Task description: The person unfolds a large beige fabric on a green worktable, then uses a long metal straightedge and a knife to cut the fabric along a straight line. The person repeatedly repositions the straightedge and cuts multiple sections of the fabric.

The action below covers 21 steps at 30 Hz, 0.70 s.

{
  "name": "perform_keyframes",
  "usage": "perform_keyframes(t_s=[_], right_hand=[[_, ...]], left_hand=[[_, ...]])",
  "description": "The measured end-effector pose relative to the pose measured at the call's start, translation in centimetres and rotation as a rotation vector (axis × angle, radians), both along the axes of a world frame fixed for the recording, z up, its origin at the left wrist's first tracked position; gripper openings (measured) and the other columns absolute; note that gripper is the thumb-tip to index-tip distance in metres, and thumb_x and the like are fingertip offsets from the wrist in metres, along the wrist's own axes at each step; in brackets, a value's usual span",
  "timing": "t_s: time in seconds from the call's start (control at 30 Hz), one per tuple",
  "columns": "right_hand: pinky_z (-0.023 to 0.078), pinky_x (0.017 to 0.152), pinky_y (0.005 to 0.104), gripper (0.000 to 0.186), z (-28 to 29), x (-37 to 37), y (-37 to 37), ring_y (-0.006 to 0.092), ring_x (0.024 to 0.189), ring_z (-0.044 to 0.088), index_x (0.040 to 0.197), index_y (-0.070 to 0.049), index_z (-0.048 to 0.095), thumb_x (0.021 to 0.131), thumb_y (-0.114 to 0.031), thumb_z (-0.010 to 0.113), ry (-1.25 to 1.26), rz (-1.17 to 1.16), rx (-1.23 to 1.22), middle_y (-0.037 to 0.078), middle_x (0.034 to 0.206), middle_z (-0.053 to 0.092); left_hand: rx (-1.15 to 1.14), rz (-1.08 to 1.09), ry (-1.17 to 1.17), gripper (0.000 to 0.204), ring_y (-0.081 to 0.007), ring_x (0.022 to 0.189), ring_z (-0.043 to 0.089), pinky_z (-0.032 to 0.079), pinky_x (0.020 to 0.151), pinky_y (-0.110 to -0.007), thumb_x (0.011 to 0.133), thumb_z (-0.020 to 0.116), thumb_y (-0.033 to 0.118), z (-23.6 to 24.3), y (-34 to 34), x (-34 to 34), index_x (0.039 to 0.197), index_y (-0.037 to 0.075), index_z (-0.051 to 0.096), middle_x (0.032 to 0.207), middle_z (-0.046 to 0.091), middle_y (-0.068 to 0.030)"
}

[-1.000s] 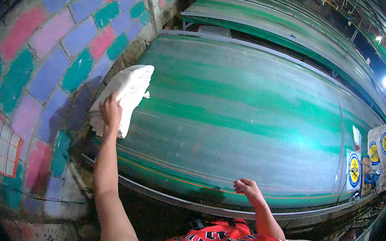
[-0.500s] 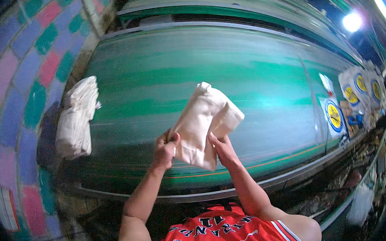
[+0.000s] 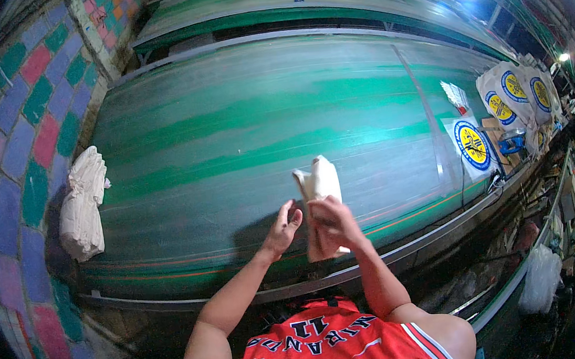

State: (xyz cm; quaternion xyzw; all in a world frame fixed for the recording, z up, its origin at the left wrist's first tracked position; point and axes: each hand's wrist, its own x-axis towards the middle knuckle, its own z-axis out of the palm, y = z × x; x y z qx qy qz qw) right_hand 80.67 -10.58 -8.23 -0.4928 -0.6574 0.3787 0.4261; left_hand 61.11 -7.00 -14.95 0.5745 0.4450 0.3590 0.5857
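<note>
A cream cloth piece point(image 3: 318, 176), folded into a narrow shape, is over the near middle of the long green-and-grey printing table point(image 3: 246, 114). My right hand point(image 3: 333, 220) grips it with bent fingers around its lower part. Just left of the cloth, my left hand point(image 3: 283, 225) has its fingers apart and holds nothing. At the table's left end lies a pile of folded cream cloth point(image 3: 81, 206).
White bags with yellow-and-blue round prints point(image 3: 511, 89), a printed sheet point(image 3: 471, 148) and a blue object point(image 3: 511, 141) crowd the right end. A painted block wall point(image 3: 31, 176) borders the left; more long tables point(image 3: 270, 1) stand beyond; cluttered shelving point(image 3: 561, 215) is at lower right.
A cloth piece came off the left pile into both hands and has since been turned and narrowed. My left hand has let go of it, and the view has swung rightward.
</note>
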Motion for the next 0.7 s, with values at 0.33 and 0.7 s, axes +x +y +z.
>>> perform_keyframes(t_s=[0.33, 0.7], right_hand=[[0.044, 0.096, 0.0304, 0.052, -3.7, 4.7, -0.6, 0.0143, 0.111, 0.053, 0.138, -0.007, 0.046, 0.091, -0.005, 0.067, 0.319, 0.011, -0.177, 0.006, 0.117, 0.058], [0.053, 0.074, 0.0313, 0.036, -6.7, 16.7, 0.0, 0.0183, 0.084, 0.063, 0.123, -0.003, 0.059, 0.088, -0.004, 0.064, 0.351, -0.298, -0.298, 0.011, 0.108, 0.063]], left_hand=[[-0.173, 0.218, -0.126, 0.062, -0.0218, 0.113, 0.055, 0.043, 0.099, -0.038, 0.086, 0.076, 0.028, -6.5, -0.9, 1.9, 0.13, 0.001, 0.042, 0.119, 0.058, -0.011], [-0.168, 0.519, 0.024, 0.041, -0.0205, 0.105, 0.061, 0.049, 0.091, -0.033, 0.081, 0.061, -0.007, -2.6, 1.0, -8.4, 0.121, -0.003, 0.053, 0.114, 0.062, -0.0131]])
